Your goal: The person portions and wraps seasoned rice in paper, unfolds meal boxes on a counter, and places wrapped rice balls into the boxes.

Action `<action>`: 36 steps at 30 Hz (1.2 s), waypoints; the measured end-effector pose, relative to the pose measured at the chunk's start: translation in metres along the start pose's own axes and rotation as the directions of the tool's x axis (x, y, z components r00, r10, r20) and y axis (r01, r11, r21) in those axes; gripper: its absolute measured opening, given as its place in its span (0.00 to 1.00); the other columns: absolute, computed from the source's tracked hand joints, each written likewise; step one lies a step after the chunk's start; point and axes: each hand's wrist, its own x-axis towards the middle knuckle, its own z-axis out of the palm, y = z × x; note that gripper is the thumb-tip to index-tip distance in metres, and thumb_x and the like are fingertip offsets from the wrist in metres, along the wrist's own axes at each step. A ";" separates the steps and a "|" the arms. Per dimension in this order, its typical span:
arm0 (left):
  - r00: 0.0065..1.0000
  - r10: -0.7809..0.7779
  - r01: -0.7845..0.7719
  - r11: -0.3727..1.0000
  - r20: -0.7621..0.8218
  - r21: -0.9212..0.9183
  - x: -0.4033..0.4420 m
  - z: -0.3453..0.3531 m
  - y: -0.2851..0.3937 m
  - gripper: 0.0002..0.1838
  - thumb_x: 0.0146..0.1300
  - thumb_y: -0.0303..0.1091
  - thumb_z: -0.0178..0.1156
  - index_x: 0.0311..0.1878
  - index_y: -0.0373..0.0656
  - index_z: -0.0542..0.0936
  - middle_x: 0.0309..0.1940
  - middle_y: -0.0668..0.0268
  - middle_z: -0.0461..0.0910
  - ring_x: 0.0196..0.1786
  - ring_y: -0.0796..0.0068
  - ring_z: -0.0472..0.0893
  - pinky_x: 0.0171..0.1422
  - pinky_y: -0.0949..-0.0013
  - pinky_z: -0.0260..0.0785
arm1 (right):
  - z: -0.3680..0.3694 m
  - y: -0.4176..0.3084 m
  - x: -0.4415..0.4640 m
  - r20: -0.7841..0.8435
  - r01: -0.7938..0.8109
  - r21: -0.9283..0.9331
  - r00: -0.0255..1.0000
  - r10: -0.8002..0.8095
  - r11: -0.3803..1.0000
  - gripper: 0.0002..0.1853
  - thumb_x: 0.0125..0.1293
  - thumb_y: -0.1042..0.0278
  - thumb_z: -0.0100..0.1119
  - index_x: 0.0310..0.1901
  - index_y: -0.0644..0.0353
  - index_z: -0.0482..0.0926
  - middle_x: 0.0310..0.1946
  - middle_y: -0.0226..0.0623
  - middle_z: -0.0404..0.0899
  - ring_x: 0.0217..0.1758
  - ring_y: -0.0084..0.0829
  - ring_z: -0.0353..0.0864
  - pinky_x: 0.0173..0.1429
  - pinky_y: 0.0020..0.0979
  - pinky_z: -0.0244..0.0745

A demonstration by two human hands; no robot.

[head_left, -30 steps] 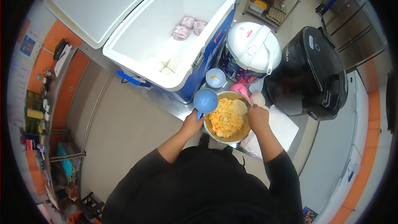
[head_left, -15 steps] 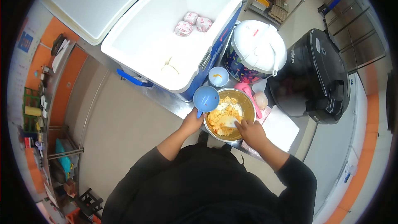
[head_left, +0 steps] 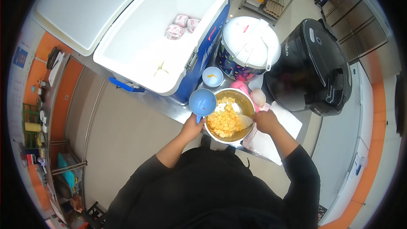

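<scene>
Closed round the handle of a blue cup (head_left: 202, 102), my left hand (head_left: 191, 128) is at the left rim of a metal bowl (head_left: 247, 101). The bowl holds an orange-yellow rice-like mixture (head_left: 224, 121) with some white in it. My right hand (head_left: 266, 121) grips a pale spoon (head_left: 244, 121), whose broad end rests in the mixture at the bowl's right side. Behind the bowl are a small blue bowl (head_left: 212, 76) with an orange smear inside, a pink utensil (head_left: 240, 86) and a pale round item (head_left: 257, 97).
An open cooler (head_left: 140, 38) with wrapped round items (head_left: 175, 32) stands at the back left. Behind the bowl are a patterned pot with a white lid (head_left: 250, 42) and a large black cooker (head_left: 305, 68). White paper sheets (head_left: 286, 123) lie on the right.
The spoon has moved from the middle of the mixture toward the bowl's right side with my right hand. The whole view has shifted slightly. My left hand still holds the blue cup.
</scene>
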 end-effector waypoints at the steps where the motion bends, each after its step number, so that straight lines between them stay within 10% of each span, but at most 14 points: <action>1: 1.000 -0.018 0.018 1.000 0.010 -0.021 -0.002 0.001 0.003 0.19 0.70 0.33 0.58 0.58 0.33 0.68 0.37 0.59 0.80 0.32 0.71 0.83 0.39 0.65 0.76 | 0.005 -0.006 -0.002 0.037 -0.031 0.138 0.999 0.026 0.990 0.13 0.63 0.68 0.55 0.47 0.48 0.85 0.39 0.39 0.85 0.45 0.42 0.85 0.48 0.43 0.76; 14: 0.993 -0.070 0.078 0.994 0.096 -0.076 -0.001 0.004 -0.003 0.21 0.70 0.35 0.58 0.60 0.34 0.67 0.39 0.58 0.79 0.32 0.74 0.84 0.27 0.71 0.72 | 0.027 -0.056 0.003 -0.059 -0.125 0.654 0.975 0.215 0.746 0.15 0.70 0.61 0.53 0.54 0.48 0.84 0.45 0.46 0.84 0.47 0.49 0.83 0.53 0.46 0.77; 17: 0.992 -0.116 0.114 0.992 0.045 0.043 0.001 0.000 -0.007 0.22 0.70 0.37 0.59 0.60 0.33 0.68 0.44 0.53 0.79 0.41 0.63 0.85 0.38 0.63 0.76 | 0.025 -0.048 -0.001 -0.073 -0.087 0.669 0.980 0.183 0.738 0.15 0.70 0.62 0.53 0.54 0.49 0.84 0.45 0.46 0.84 0.47 0.49 0.83 0.53 0.45 0.77; 19: 0.968 0.210 -0.147 0.918 -0.138 0.368 -0.002 -0.004 -0.005 0.24 0.69 0.39 0.60 0.60 0.31 0.69 0.51 0.45 0.78 0.52 0.50 0.81 0.54 0.55 0.74 | 0.018 -0.044 -0.005 -0.062 -0.072 0.697 0.985 0.159 0.713 0.16 0.70 0.62 0.53 0.54 0.51 0.84 0.45 0.48 0.84 0.47 0.49 0.84 0.54 0.45 0.76; 22: 0.996 0.074 -0.058 0.964 -0.052 0.260 -0.014 -0.017 0.028 0.25 0.67 0.40 0.59 0.58 0.30 0.70 0.54 0.39 0.74 0.59 0.40 0.74 0.65 0.50 0.66 | 0.024 -0.032 -0.008 -0.103 -0.035 0.763 0.979 0.176 0.646 0.16 0.69 0.63 0.53 0.54 0.54 0.84 0.44 0.50 0.84 0.48 0.49 0.83 0.54 0.43 0.76; 36: 0.958 -0.082 -0.126 0.745 0.276 0.655 -0.006 0.021 0.089 0.24 0.68 0.36 0.48 0.59 0.25 0.71 0.52 0.36 0.75 0.53 0.38 0.78 0.60 0.48 0.70 | -0.005 -0.025 -0.053 -0.361 0.027 0.808 0.812 0.458 0.589 0.15 0.68 0.68 0.54 0.53 0.60 0.82 0.42 0.49 0.84 0.46 0.49 0.83 0.51 0.42 0.75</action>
